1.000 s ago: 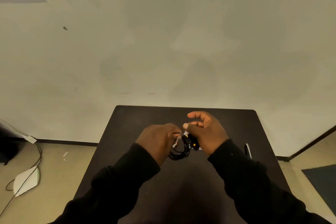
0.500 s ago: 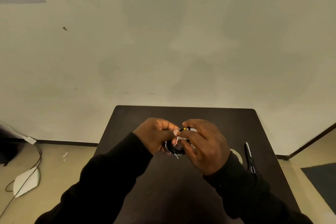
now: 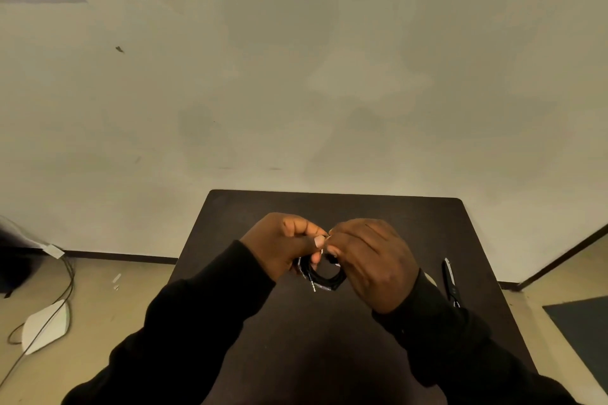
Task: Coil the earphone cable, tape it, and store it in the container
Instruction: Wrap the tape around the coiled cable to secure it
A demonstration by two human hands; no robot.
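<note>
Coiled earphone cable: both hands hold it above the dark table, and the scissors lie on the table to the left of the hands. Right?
Not quite. The head view shows the scissors to the right of the hands. The rest stands: the left hand and right hand hold the coiled earphone cable above the dark table.

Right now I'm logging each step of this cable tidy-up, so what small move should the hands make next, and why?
Probably press the tape down around the bundle. The coiled earphone cable hangs above the table, pinched by the left hand and right hand, whose fingertips meet at its top over something small and pale, likely tape. The plug dangles free; no container is visible.
</note>
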